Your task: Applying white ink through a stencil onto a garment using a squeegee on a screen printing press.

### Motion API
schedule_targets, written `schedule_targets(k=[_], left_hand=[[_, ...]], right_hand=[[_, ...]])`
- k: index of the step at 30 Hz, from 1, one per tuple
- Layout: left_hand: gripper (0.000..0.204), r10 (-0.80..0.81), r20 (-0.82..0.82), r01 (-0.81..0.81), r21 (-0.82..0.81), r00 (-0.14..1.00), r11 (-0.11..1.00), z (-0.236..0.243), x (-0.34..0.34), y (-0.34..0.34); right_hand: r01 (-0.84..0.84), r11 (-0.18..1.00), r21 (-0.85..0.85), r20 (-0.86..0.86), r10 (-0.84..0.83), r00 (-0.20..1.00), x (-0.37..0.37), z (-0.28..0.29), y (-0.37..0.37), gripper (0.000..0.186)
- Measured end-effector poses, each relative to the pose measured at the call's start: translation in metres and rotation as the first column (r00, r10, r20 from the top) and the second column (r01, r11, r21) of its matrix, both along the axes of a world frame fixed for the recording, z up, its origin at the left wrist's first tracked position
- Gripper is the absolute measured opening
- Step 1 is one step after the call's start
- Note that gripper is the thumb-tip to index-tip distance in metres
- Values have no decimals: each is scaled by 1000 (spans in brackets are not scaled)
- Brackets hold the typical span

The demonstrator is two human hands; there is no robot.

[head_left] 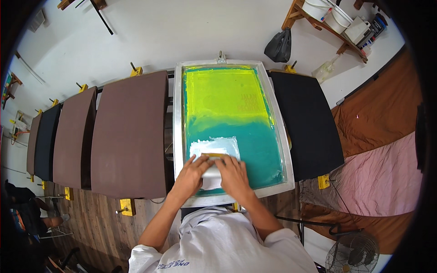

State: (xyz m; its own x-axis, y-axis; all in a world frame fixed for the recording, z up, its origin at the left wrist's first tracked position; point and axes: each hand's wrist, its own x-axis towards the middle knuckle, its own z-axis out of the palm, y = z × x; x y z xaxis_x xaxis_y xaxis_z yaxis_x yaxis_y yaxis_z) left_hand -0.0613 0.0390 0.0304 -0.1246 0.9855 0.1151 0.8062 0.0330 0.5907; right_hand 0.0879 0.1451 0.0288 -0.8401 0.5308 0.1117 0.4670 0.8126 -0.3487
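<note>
A screen-printing frame [178, 132] with a silver metal rim lies in front of me. Its mesh is yellow-green [218, 88] at the far part and teal [259, 150] nearer to me. A patch of white ink [214, 144] spreads over the near left part of the mesh. My left hand [189, 179] and my right hand [233, 175] are side by side, both closed on a squeegee [212, 171] with a yellowish edge showing at its far side. The squeegee stands at the near end of the white patch. Part of it is hidden under my fingers.
Brown fabric-covered boards [129, 136] and a black one [307, 123] flank the frame, with yellow clamps [127, 207]. A wooden shelf [318, 25] with containers hangs far right, a black bag [278, 47] below. Near right is a fan [353, 252]. A person [27, 209] is at the left.
</note>
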Motion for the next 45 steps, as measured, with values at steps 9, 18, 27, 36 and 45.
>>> schedule_targets(k=[9, 18, 27, 36, 45], left_hand=[[66, 125, 108, -128, 17, 986, 992, -35, 19, -10], [63, 128, 141, -116, -92, 982, 989, 2, 56, -41], [47, 136, 169, -141, 14, 976, 990, -14, -4, 23], [49, 100, 41, -96, -88, 994, 991, -3, 63, -40], [60, 162, -17, -163, -112, 987, 980, 0, 12, 25]], right_hand=[[-109, 988, -107, 39, 113, 993, 9, -19, 9, 49], [-118, 970, -212, 173, 156, 972, 45, 11, -19, 56], [-101, 988, -120, 115, 115, 987, -17, -5, 45, 36], [-92, 975, -201, 96, 113, 989, 49, 4, -25, 43], [-99, 982, -159, 19, 103, 994, -5, 2, 23, 46]])
